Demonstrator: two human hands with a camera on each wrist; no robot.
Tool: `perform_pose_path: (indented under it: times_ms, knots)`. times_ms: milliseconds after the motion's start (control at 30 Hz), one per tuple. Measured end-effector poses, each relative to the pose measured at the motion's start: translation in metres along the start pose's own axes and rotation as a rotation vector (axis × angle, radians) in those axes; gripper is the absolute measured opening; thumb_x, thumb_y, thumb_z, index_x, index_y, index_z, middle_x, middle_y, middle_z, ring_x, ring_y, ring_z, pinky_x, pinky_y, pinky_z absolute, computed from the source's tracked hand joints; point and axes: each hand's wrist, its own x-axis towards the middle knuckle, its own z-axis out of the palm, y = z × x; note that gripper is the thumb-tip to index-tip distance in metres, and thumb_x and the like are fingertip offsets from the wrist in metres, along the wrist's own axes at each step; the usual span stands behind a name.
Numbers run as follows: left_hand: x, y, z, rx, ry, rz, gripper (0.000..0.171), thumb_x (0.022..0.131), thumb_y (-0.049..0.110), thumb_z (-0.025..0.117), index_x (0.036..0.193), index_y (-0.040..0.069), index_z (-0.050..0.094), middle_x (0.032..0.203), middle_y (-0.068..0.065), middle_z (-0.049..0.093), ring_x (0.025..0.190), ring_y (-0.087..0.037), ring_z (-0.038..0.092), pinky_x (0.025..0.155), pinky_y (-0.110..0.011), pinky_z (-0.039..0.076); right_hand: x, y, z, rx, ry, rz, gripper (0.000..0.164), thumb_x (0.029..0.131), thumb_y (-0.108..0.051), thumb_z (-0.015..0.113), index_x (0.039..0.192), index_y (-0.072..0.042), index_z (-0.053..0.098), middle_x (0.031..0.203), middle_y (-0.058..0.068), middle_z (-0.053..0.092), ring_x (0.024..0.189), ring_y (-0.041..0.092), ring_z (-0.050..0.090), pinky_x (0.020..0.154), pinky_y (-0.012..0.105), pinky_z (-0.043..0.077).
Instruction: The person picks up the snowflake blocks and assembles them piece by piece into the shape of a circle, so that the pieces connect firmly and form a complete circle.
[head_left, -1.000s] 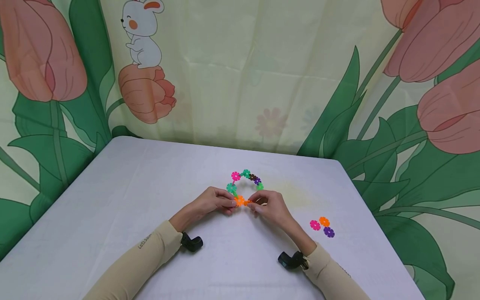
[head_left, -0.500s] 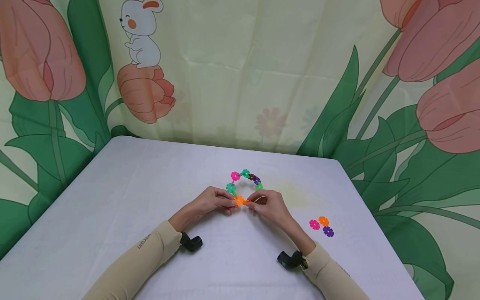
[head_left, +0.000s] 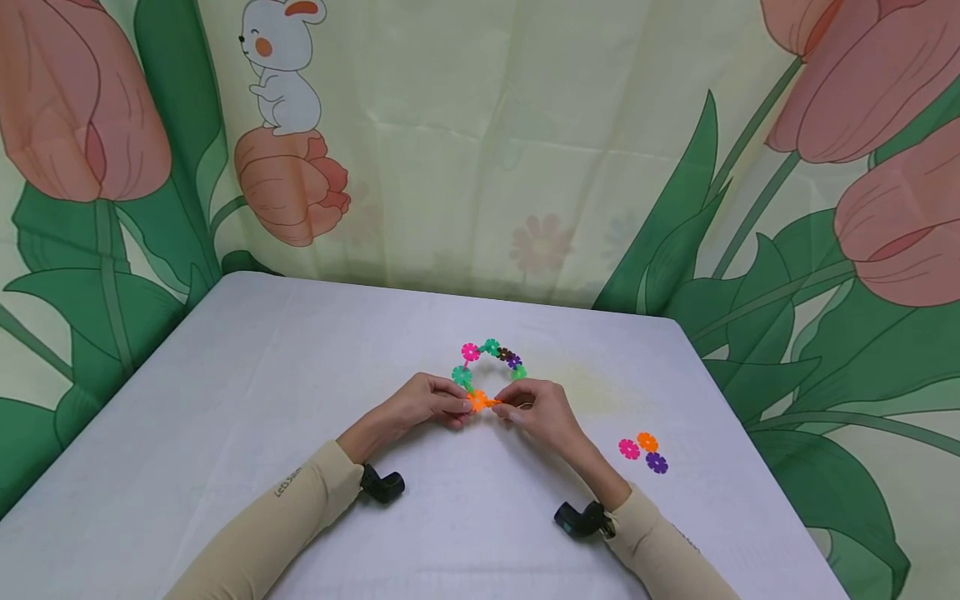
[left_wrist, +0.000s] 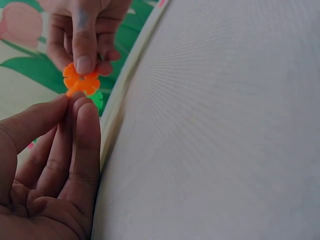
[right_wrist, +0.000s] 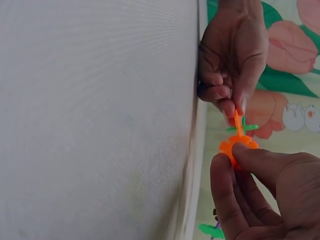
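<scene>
In the head view, a ring of linked flower-shaped plastic discs (head_left: 461, 375) in teal, pink, brown, purple, green and orange rises behind my hands. My left hand (head_left: 427, 400) pinches an orange disc (head_left: 477, 402) at the near side of the ring, between thumb and fingers. From the other side, my right hand (head_left: 542, 408) holds a second orange disc (left_wrist: 80, 82) by its edge. The two orange discs meet at their rims, set crosswise, as the right wrist view shows. A green disc (left_wrist: 96, 100) appears just behind them. Fingertips hide part of both orange discs.
Three loose discs lie on the white-covered table (head_left: 300, 358) right of my right hand: pink (head_left: 629, 450), orange (head_left: 647, 442) and purple (head_left: 657, 463). A curtain (head_left: 450, 167) printed with tulips and a rabbit hangs behind the table's far edge.
</scene>
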Motion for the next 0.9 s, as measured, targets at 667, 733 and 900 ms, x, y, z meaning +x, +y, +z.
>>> perform_pose_path:
  times_ms: [667,733,900]
  knots:
    - [0.0016,-0.0025,-0.0007,0.022,0.029,0.015,0.021,0.094,0.012,0.08,0.108,-0.004,0.078,0.089,-0.009,0.081,0.072,-0.015,0.073,0.072,-0.026,0.066,0.0013,-0.0039,0.0059,-0.09,0.026,-0.068,0.008,0.088,-0.007,0.086,0.095,-0.009,0.082,0.094,0.006,0.08,0.08,0.013,0.075,0.077,0.015,0.061]
    - [0.0017,-0.0023,-0.0004,0.019,0.035,0.015,0.021,0.094,0.011,0.08,0.107,-0.004,0.078,0.087,-0.008,0.08,0.071,-0.014,0.072,0.071,-0.026,0.065,0.0013,-0.0046,0.0064,-0.102,0.03,-0.072,0.008,0.088,-0.007,0.086,0.095,-0.009,0.082,0.094,0.006,0.08,0.081,0.013,0.075,0.078,0.015,0.061]
    - [0.0008,-0.0017,0.0,0.014,0.041,0.014,0.019,0.093,0.01,0.079,0.105,-0.005,0.078,0.084,-0.007,0.079,0.07,-0.014,0.071,0.07,-0.026,0.065,0.0015,-0.0055,0.0068,-0.119,0.04,-0.076,0.008,0.087,-0.007,0.086,0.095,-0.009,0.082,0.094,0.006,0.08,0.082,0.014,0.074,0.079,0.014,0.06]
